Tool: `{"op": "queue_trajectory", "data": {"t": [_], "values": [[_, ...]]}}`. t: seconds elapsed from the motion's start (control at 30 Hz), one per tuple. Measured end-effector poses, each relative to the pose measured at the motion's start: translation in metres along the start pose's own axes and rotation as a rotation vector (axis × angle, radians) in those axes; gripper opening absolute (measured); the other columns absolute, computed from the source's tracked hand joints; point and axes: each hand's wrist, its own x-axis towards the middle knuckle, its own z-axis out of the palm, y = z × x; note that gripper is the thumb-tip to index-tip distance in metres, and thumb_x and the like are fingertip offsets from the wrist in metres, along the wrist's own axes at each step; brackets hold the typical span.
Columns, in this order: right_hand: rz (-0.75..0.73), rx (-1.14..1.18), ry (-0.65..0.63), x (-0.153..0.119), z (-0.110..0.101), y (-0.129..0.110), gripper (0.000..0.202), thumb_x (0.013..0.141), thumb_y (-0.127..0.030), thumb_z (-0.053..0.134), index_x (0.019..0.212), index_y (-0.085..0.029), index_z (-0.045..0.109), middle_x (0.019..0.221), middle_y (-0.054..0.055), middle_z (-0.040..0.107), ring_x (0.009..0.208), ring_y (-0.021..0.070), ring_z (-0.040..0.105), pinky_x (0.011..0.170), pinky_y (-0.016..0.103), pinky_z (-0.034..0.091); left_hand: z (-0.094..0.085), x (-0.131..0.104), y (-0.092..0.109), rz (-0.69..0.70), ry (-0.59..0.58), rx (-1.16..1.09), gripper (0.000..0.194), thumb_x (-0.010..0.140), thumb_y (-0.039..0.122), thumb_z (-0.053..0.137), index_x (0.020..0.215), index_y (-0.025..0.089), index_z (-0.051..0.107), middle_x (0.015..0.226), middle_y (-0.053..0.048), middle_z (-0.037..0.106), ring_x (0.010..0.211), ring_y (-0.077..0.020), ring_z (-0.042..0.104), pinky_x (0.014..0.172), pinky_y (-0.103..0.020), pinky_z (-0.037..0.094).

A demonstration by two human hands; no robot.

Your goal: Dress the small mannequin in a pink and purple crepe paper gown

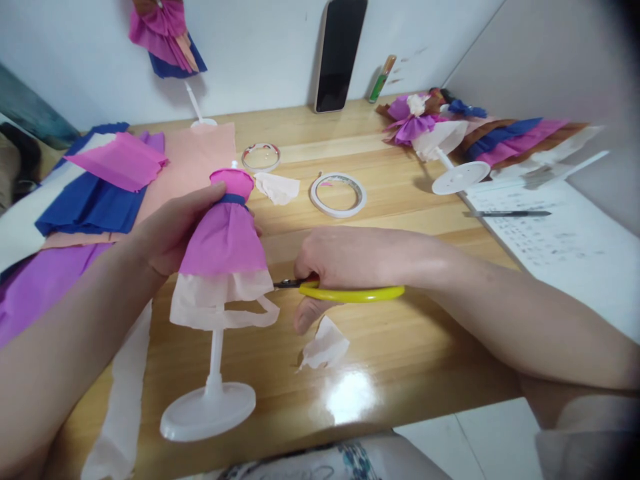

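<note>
My left hand (pixel 183 217) is wrapped round the upper part of a small dress form (pixel 227 233), partly behind it. The form wears a pink crepe-paper bodice, a blue waistband and a purple skirt over a whitish paper layer (pixel 200 300). Its white stand (pixel 210 408) rests on the table. In my right hand (pixel 355 257) is a pair of scissors (pixel 370 294) with yellow handles, the blades pointing left at the whitish layer's edge. A strip of that layer hangs loose in a loop there. Below my right hand lies a whitish paper scrap (pixel 326 343).
Two tape rolls, a white one (pixel 339 195) and a smaller one (pixel 261 157), lie behind my hands. Coloured crepe paper (pixel 95 200) piles up at left. A phone (pixel 341 57) leans on the wall. Another dressed form (pixel 440 137), a notebook (pixel 575 240) and a pen (pixel 515 214) are at right.
</note>
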Motion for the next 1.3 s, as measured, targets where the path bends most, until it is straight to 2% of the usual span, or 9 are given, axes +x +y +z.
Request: {"op": "queue_trajectory", "data": {"t": [0.07,0.17,0.33,0.47,0.6,0.73,0.97,1.13,1.3], "values": [[-0.009,-0.006,-0.001,-0.001,0.000,0.000,0.054,0.075,-0.062,0.063,0.047,-0.018,0.047,0.042,-0.008,0.034,0.041,0.0061,0.028,0.041,0.023,0.020,0.000,-0.001,0.000,0.000,-0.002,-0.014,0.040,0.095,0.035,0.040,0.113,0.004,0.059,0.076,-0.013,0.075,0.061,-0.0210,0.071,0.060,-0.029,0.059],[-0.025,-0.070,0.009,-0.002,0.001,-0.001,0.052,0.076,-0.061,0.062,0.050,-0.018,0.049,0.043,-0.007,0.038,0.040,0.0063,0.030,0.041,0.022,0.020,0.002,-0.003,0.000,-0.015,0.020,-0.016,0.041,0.096,0.035,0.038,0.115,0.004,0.058,0.074,-0.014,0.074,0.060,-0.0212,0.071,0.057,-0.029,0.059],[-0.026,-0.174,0.047,-0.006,0.004,-0.002,0.035,0.083,-0.045,0.058,0.059,-0.018,0.056,0.047,-0.004,0.049,0.041,0.0078,0.036,0.045,0.023,0.022,0.006,-0.003,0.002,0.006,0.037,-0.015,0.040,0.097,0.034,0.036,0.114,0.005,0.058,0.073,-0.011,0.074,0.060,-0.0195,0.071,0.057,-0.027,0.059],[-0.012,-0.145,0.049,-0.005,0.003,-0.005,0.036,0.079,-0.051,0.062,0.062,-0.019,0.059,0.053,-0.001,0.055,0.043,0.0098,0.041,0.046,0.023,0.025,0.007,-0.002,0.003,-0.009,0.044,0.022,0.049,0.099,0.035,0.024,0.121,0.004,0.056,0.069,-0.005,0.073,0.059,-0.0172,0.070,0.060,-0.026,0.057],[0.010,-0.117,0.032,-0.005,0.002,-0.008,0.036,0.081,-0.052,0.060,0.069,-0.018,0.064,0.061,0.001,0.061,0.048,0.0111,0.047,0.046,0.024,0.027,0.005,-0.002,0.002,-0.011,0.012,0.000,0.051,0.098,0.037,0.029,0.126,0.000,0.052,0.073,-0.010,0.074,0.061,-0.0205,0.070,0.059,-0.029,0.058],[0.023,-0.096,0.042,-0.004,0.001,-0.011,0.039,0.081,-0.054,0.060,0.067,-0.018,0.064,0.059,0.000,0.060,0.046,0.0102,0.046,0.046,0.023,0.027,0.003,-0.002,0.000,0.023,-0.022,-0.025,0.050,0.096,0.037,0.037,0.125,-0.001,0.052,0.075,-0.014,0.074,0.064,-0.0228,0.071,0.059,-0.030,0.058],[0.027,-0.160,0.063,0.001,0.003,-0.011,0.036,0.084,-0.045,0.059,0.062,-0.017,0.062,0.054,-0.001,0.055,0.045,0.0103,0.041,0.047,0.025,0.027,0.004,-0.001,-0.001,0.010,-0.055,-0.025,0.051,0.098,0.038,0.033,0.130,0.002,0.049,0.074,-0.012,0.074,0.065,-0.0218,0.071,0.058,-0.029,0.058],[-0.028,-0.116,0.062,0.001,0.007,-0.004,0.046,0.081,-0.058,0.060,0.060,-0.017,0.064,0.048,-0.002,0.051,0.041,0.0098,0.042,0.047,0.025,0.028,0.009,-0.002,0.001,0.031,0.009,-0.028,0.050,0.100,0.036,0.024,0.125,0.001,0.050,0.070,-0.012,0.074,0.059,-0.0210,0.070,0.056,-0.029,0.058],[-0.043,-0.112,0.054,0.002,0.007,-0.003,0.048,0.079,-0.061,0.061,0.057,-0.018,0.063,0.046,-0.004,0.047,0.042,0.0095,0.042,0.046,0.024,0.027,0.011,-0.004,0.003,0.029,0.051,-0.026,0.050,0.099,0.036,0.025,0.124,0.002,0.050,0.071,-0.013,0.074,0.059,-0.0221,0.071,0.055,-0.029,0.057]]}}
